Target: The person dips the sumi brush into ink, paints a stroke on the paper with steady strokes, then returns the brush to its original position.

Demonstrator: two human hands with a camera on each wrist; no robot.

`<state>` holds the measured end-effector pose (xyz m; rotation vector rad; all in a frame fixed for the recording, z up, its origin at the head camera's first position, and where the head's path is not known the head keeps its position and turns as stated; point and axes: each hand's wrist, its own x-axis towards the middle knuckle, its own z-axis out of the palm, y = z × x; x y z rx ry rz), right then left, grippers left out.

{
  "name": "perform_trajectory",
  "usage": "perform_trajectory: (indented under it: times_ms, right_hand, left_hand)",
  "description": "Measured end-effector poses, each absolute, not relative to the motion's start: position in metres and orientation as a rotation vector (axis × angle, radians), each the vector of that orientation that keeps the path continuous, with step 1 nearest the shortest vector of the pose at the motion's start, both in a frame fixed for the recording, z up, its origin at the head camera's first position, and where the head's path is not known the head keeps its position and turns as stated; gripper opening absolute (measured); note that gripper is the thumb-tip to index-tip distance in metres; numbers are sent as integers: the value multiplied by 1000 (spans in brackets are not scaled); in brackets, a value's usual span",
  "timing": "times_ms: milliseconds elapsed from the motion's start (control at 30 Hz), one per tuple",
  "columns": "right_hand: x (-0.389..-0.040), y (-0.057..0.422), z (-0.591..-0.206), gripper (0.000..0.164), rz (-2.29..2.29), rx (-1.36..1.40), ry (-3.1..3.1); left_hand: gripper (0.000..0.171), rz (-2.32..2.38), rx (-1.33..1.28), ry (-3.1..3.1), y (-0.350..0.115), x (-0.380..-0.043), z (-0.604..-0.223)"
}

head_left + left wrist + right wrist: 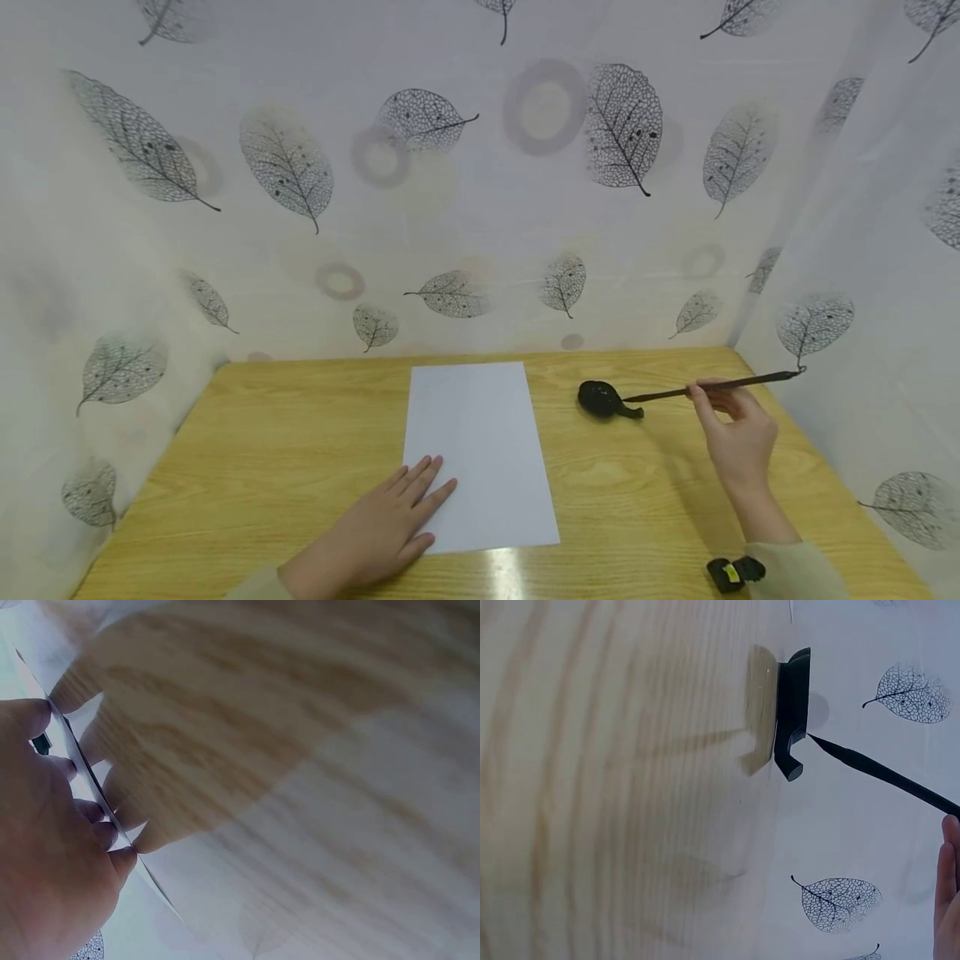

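A blank white sheet of paper (487, 442) lies on the table, its long sides running away from me. My left hand (382, 525) rests with spread, straight fingers on the sheet's lower left edge; the left wrist view shows this hand (56, 825) along the paper's edge. In my right hand (741, 433) a dark writing brush (757, 380) is pinched between thumb and fingers, held nearly level. Its tip points left to the rim of a black ink dish (598, 399) with a short curved handle. In the right wrist view the brush (889, 776) meets or nearly meets the dish (793, 697).
The light wooden table (300, 433) is enclosed at the back and sides by a pale curtain (465, 208) printed with leaves. A black strap with a small device (726, 575) is at the right wrist, by the sleeve.
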<state>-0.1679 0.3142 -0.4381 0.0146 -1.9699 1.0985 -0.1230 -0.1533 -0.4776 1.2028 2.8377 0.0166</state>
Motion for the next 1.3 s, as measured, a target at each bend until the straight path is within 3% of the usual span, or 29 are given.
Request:
perform_trajectory:
  times_ms: [1300]
  right_hand:
    - [-172,311,-444,12,1106,-20,-1993]
  left_hand:
    - [67,24,1201,2836,-155,-120,-475]
